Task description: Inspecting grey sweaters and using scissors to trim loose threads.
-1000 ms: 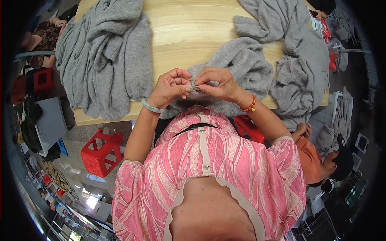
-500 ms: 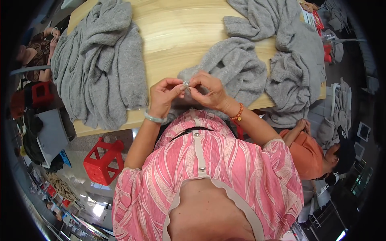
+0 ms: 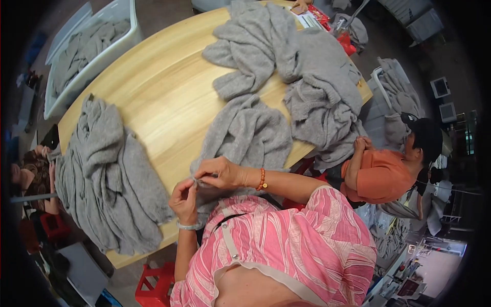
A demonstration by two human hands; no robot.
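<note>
My left hand (image 3: 184,201) and my right hand (image 3: 220,173) meet at their fingertips near the front edge of the table, just above my lap. Both are closed in a pinch on something small between them, too tiny to make out. Right beside and under the fingers lies a grey knitted garment (image 3: 253,125), crumpled on the tabletop and running down toward my lap. A larger heap of grey knitwear (image 3: 105,174) is to the left of my left hand. A bangle circles my left wrist, and orange beads circle my right.
The wooden table (image 3: 163,102) carries more grey knitwear (image 3: 255,41) at the far side and a pile (image 3: 325,102) at the right. A white bin (image 3: 134,30) of knitwear stands beyond it. Red stools (image 3: 153,286) stand nearby. A person in orange (image 3: 386,174) sits to my right.
The view has swung, so the table appears tilted and the far white bin has come into sight. My hands stay pinched together by the grey garment.
</note>
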